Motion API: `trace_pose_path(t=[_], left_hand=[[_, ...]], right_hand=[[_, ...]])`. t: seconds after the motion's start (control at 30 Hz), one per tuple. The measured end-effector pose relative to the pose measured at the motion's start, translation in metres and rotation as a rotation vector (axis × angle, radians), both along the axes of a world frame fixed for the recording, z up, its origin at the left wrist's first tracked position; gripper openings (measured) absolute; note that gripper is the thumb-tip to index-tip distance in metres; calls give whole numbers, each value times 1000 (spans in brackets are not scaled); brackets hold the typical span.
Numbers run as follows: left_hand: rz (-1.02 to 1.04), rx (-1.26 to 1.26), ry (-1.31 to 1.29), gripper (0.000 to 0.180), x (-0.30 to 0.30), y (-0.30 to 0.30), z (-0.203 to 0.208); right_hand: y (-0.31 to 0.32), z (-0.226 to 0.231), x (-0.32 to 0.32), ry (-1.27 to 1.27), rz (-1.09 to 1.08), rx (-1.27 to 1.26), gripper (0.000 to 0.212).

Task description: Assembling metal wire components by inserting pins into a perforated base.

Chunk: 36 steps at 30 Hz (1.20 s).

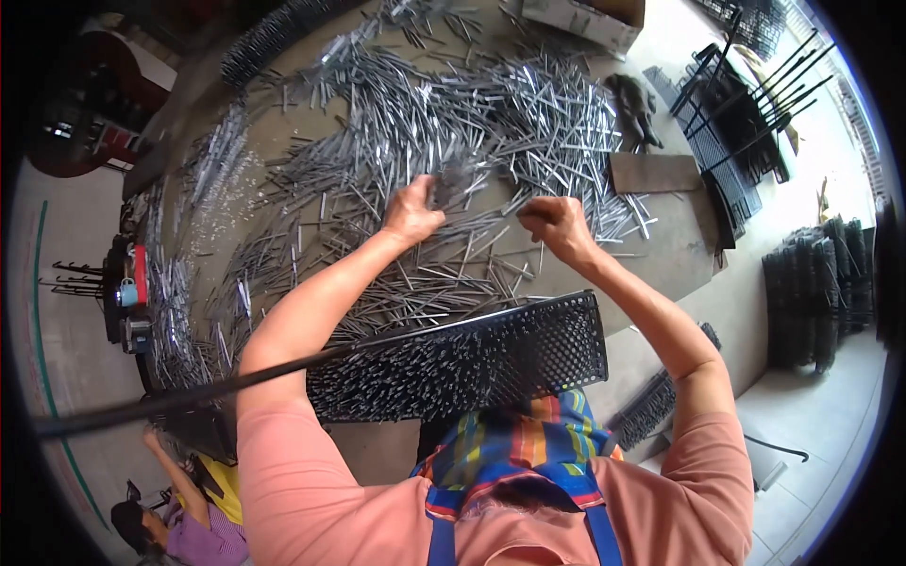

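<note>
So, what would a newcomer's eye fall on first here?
Most likely the glittering heap of thin silvery metal sticks strewn across the brown table, with the bare left hand and right hand above it. Next, the long black perforated tray nearer the body, its left portion bristling with dark tips. Below that, the multicoloured striped fabric apron.

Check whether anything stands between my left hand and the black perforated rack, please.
Loose metal strips lie on the table between the left hand and the black perforated rack; nothing else is visible in between.
</note>
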<state>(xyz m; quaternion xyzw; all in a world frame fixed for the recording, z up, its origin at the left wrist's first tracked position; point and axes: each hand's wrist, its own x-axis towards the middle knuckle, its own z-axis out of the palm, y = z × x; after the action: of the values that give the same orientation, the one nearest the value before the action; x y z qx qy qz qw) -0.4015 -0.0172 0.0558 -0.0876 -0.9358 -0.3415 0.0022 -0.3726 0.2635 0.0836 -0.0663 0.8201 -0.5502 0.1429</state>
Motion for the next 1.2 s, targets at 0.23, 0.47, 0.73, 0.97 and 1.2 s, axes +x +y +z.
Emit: trace_pose_path(t=[0.23,0.47,0.73,0.97,1.2], left_hand=[[485,1139,-266,19,12,-8,103],[424,1520,53,21,31,20,125],[628,1304,6,24,42,23,130],[1,1036,-476,21,38,18,110],[-93,572,-868,35,47,18,99]], right_hand=[[-98,36,-11,-8,-199,-361,49],[-203,39,-28,-416,-631,-1092,56],[-176,46,-10,-129,-242,-239,58],[-90,24,-19,-578,205,-918,47],[-86,60,-31,-286,-74,-915,28]])
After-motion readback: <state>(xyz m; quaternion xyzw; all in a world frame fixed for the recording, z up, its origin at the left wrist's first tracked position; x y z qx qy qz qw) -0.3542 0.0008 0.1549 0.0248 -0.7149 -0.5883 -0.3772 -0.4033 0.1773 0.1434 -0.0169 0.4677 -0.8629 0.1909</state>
